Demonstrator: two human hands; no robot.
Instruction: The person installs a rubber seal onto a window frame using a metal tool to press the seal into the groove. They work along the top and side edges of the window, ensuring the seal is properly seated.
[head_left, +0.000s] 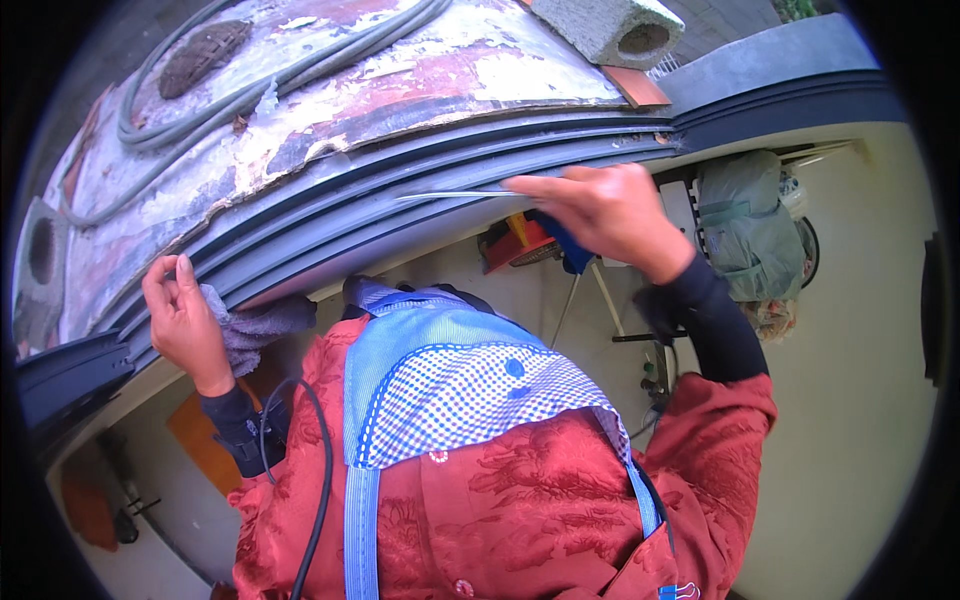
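My right hand (607, 214), a little blurred, grips a thin metal rod-like tool (457, 195), whose far end points left over the grooves of the dark grey metal window track (375, 214). Its exact kind I cannot tell. My left hand (184, 319) is at the left end of the track, fingers bent and thumb raised beside them. Right beside it a purple-grey cloth (262, 326) hangs over the inner edge of the sill; whether the fingers hold any of it is not clear.
Beyond the track lies a weathered board (360, 90) with peeling paint, bearing a coiled grey cable (225, 105) and a hollow concrete block (611, 30). Another block (41, 247) stands at the far left. Below on the right are a grey-green bag (750, 225) and a red object (517, 244).
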